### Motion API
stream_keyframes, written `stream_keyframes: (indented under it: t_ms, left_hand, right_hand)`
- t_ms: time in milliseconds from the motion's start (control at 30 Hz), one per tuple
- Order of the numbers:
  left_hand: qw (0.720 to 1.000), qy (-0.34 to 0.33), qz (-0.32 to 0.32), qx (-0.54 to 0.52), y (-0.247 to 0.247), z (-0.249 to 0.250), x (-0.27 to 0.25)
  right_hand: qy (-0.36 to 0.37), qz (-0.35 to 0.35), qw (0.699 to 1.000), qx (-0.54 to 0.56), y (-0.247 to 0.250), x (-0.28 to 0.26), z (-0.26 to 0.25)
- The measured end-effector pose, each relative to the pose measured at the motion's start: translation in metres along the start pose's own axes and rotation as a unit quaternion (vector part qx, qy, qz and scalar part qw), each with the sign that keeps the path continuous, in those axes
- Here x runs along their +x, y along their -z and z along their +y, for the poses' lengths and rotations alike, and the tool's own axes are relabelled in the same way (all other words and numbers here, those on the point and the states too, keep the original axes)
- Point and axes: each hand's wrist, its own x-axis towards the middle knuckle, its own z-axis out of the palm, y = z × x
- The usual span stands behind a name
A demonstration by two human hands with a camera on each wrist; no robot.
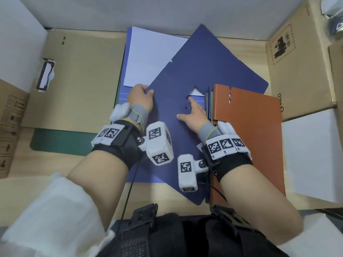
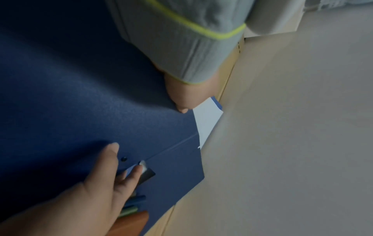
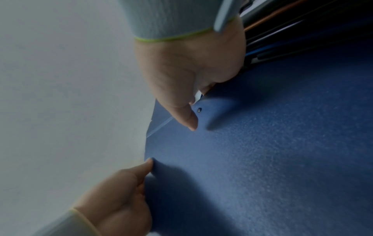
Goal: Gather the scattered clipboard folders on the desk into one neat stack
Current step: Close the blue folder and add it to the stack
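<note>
On the light wooden desk, the flat dark blue folder lies slanted like a diamond, one corner pointing away, with the left hand pinching its left corner, the right hand gripping its notch, and a flat orange folder close on the right.

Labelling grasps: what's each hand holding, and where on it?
Both hold the dark blue folder: left hand grips its left corner, right hand pinches its notched edge, thumb on top.
</note>
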Motion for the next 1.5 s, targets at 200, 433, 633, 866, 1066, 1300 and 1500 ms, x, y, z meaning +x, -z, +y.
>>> stream_keyframes:
  t_ms: [200, 433, 633, 866, 1066, 1300, 1500]
  left_hand:
    - [0.996, -0.037, 0.078, -0.030, 0.009, 0.017, -0.012]
    - [0.986, -0.080, 0.145, -0.008, 0.046, 0.029, -0.022]
    - [0.952, -0.226, 0.202, 0.044, 0.076, 0.040, -0.047]
    - [0.943, -0.256, 0.211, 0.040, 0.087, 0.021, -0.075]
    - [0.945, -0.191, 0.224, 0.143, 0.086, -0.002, -0.078]
    - [0.972, -0.149, 0.178, -0.029, 0.077, 0.006, -0.091]
    - [0.949, -0.086, 0.086, -0.291, 0.088, 0.022, -0.109]
  right_hand:
    - [0.027, 0.046, 0.997, 0.054, 0.003, -0.006, -0.005]
    - [0.117, 0.078, 0.982, 0.125, 0.009, -0.025, -0.024]
    - [0.151, 0.098, 0.960, 0.216, -0.005, -0.042, -0.039]
    - [0.178, 0.076, 0.950, 0.243, -0.022, -0.054, -0.050]
    - [0.205, 0.062, 0.948, 0.233, -0.031, -0.070, -0.063]
    - [0.290, 0.116, 0.930, 0.195, -0.005, -0.086, -0.092]
    - [0.331, 0.078, 0.925, 0.168, 0.012, -0.110, -0.103]
